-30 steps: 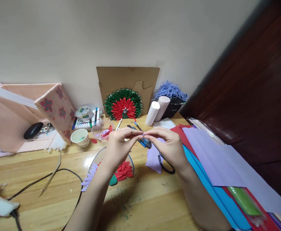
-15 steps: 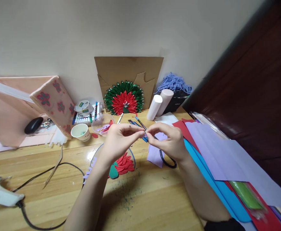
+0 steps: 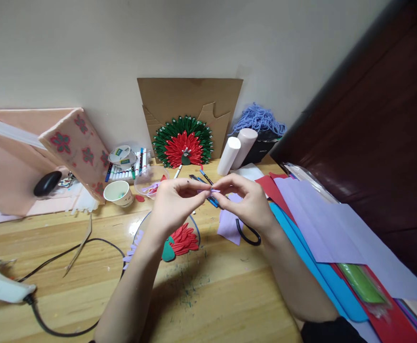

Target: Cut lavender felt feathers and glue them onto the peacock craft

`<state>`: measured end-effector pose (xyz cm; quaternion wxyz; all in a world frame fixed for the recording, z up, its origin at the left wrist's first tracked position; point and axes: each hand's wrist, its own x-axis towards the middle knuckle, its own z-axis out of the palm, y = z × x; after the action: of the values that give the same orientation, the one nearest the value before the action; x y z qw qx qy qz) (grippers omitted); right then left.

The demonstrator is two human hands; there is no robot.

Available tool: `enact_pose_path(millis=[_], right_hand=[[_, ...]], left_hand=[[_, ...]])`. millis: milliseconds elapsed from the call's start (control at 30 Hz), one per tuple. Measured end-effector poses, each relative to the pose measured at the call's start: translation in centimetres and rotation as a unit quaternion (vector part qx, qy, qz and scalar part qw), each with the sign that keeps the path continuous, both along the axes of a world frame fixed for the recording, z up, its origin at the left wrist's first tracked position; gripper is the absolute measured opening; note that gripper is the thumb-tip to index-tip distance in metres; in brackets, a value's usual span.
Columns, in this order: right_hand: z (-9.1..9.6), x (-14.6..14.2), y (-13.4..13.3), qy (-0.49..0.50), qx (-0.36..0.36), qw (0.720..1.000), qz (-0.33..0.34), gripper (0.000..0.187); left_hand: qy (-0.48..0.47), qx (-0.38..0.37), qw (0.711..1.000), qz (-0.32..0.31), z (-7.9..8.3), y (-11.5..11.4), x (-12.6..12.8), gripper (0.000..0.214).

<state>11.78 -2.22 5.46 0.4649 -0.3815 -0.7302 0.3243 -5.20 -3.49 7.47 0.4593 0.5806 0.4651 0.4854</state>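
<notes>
Between my fingertips, above the middle of the table, is a small purple foam piece. My left hand pinches it from the left, thumb against forefinger. From the right, my right hand pinches it too, and the fingertips of both hands nearly meet. Below my left forearm lies a round craft piece with red petals, a green body shape and purple strips at its left edge; my arm hides part of it. Under my right hand are a purple sheet scrap and a black scissor handle.
A cardboard panel with a finished red and green peacock leans on the wall. Left are a paper cup, a clear bowl, tweezers and a glue gun with its cord. Coloured sheets lie right; white rolls stand behind.
The purple piece shows more between my fingertips now, lying nearly level. Both hands stay pinched together and sit slightly higher in view; the whole view has shifted a little.
</notes>
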Motion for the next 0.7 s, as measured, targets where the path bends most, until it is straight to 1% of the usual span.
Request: enact_pose_path(millis=[67,133,267,400,467,567,700], right_hand=[[-0.16,-0.25,0.09,0.020,-0.057,0.998,0.006,0.006],[-0.29,-0.42,0.20,0.035,-0.086,0.996,0.013,0.008],[-0.36,-0.39,0.30,0.046,-0.095,0.994,-0.001,0.006],[-0.25,0.07,0.24,0.052,-0.099,0.994,-0.012,0.004],[-0.14,0.28,0.21,0.063,-0.111,0.992,-0.011,0.003],[0.11,0.42,0.14,0.080,-0.137,0.987,-0.017,0.007],[0.58,0.41,0.05,0.087,-0.167,0.982,-0.016,0.014]], left_hand=[[-0.006,0.012,1.000,0.006,-0.10,-0.02,0.16,0.014],[-0.011,0.021,1.000,0.007,-0.22,-0.03,0.32,0.015],[-0.006,0.031,0.999,0.002,-0.32,-0.08,0.47,0.013],[-0.006,0.015,0.999,-0.028,-0.12,-0.18,0.45,0.012],[-0.002,0.014,0.999,-0.031,-0.04,-0.22,0.44,0.012],[0.023,0.039,0.999,-0.025,-0.10,-0.23,0.42,0.012],[0.074,0.104,0.991,-0.028,-0.54,-0.11,0.31,0.012]])
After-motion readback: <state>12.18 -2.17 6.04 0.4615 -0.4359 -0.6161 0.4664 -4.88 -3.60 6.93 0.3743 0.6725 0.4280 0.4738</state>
